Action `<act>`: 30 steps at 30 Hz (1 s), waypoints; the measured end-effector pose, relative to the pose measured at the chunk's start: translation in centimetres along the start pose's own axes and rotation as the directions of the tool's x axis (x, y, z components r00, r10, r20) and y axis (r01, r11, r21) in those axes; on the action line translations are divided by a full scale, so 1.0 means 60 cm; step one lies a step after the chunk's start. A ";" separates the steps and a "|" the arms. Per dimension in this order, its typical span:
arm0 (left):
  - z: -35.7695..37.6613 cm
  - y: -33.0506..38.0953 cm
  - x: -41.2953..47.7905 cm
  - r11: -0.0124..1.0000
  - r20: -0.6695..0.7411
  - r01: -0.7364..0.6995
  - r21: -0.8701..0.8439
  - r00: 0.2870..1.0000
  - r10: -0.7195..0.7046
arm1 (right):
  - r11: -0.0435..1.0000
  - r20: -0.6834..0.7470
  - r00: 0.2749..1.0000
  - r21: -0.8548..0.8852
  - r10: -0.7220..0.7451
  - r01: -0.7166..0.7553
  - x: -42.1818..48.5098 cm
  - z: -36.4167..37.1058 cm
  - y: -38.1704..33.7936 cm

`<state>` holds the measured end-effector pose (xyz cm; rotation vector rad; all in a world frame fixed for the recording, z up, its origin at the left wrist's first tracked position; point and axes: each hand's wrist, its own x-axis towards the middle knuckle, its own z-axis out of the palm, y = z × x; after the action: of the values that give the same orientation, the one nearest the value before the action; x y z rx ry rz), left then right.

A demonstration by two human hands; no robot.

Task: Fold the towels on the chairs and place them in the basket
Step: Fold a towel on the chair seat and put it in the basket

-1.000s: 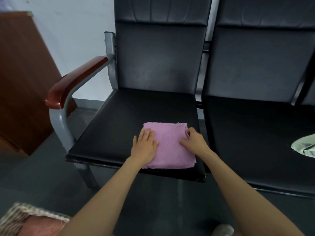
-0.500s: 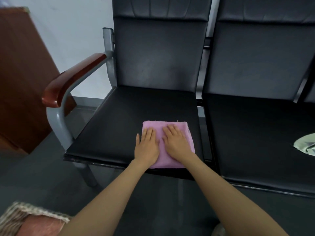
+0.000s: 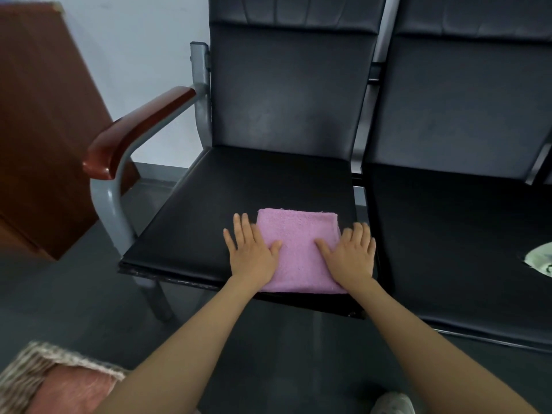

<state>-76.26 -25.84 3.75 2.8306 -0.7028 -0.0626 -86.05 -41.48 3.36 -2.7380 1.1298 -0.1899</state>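
Chairs: two black padded chairs on a grey metal frame fill the view; the left chair [image 3: 239, 186] sits at 12 o'clock and the right chair [image 3: 448, 219] at 2 o'clock.
Basket: a woven straw basket [image 3: 27, 366] stands on the floor at 8 o'clock, with a salmon-pink cloth [image 3: 68, 389] lying in it.
Pink towel: a pink terry towel [image 3: 298, 240], folded into a compact rectangle, lies on the front of the left chair's seat.
Green towel: a pale green crumpled towel [image 3: 540, 259] lies at 3 o'clock on the right chair, cut off by the edge of the view.
Hands: both lie flat with straight fingers and grip nothing. The left hand [image 3: 254, 255] presses the pink towel's 9 o'clock edge, and the right hand [image 3: 349, 255] presses its 3 o'clock edge.
Progress: the pink towel looks fully folded and is being smoothed. It has yet to go into the basket, and the green towel is not yet folded.
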 end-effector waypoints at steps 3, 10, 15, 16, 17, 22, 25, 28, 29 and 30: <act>-0.007 -0.007 0.001 0.999 -0.028 0.038 -0.002 0.999 -0.038 | 0.999 0.003 0.999 0.000 0.032 -0.032 -0.003 0.002 -0.007; -0.011 -0.001 0.000 0.999 -0.114 0.010 0.031 0.994 -0.006 | 0.997 -0.070 0.995 0.007 -0.072 0.072 -0.005 0.001 -0.015; -0.023 0.002 -0.003 0.987 -0.131 -0.030 -0.158 0.991 0.009 | 0.974 -0.272 0.953 0.145 -0.132 0.176 -0.012 -0.005 -0.018; -0.032 0.003 -0.003 0.943 -0.110 -0.025 -0.331 0.994 -0.012 | 0.955 -0.289 0.949 0.223 -0.127 0.196 -0.012 -0.009 -0.018; -0.043 0.004 -0.003 0.852 -0.071 -0.006 -0.523 0.997 -0.037 | 0.921 -0.273 0.956 0.337 -0.103 0.195 -0.011 -0.017 -0.018; -0.090 0.013 -0.011 0.555 -0.151 -0.105 -0.825 0.988 -0.038 | 0.576 -0.128 0.991 0.814 0.049 0.077 -0.008 -0.065 -0.027; -0.089 0.013 -0.011 0.593 -0.201 -0.200 -0.780 0.977 0.065 | 0.508 -0.143 0.987 0.857 0.069 0.088 -0.009 -0.090 -0.026; -0.086 0.013 -0.008 0.583 -0.186 -0.215 -0.783 0.976 0.110 | 0.522 -0.178 0.984 0.838 -0.008 0.155 -0.009 -0.099 -0.016; -0.086 0.012 -0.006 0.575 -0.160 -0.200 -0.794 0.980 0.121 | 0.513 -0.181 0.983 0.842 -0.024 0.167 -0.007 -0.099 -0.011; -0.087 0.012 -0.004 0.566 -0.128 -0.180 -0.804 0.983 0.130 | 0.508 -0.180 0.983 0.844 -0.035 0.173 -0.005 -0.101 -0.007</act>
<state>-76.32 -25.25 8.99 1.8506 -0.6712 -0.2184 -87.11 -41.65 9.35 -1.8666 0.5998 -0.7543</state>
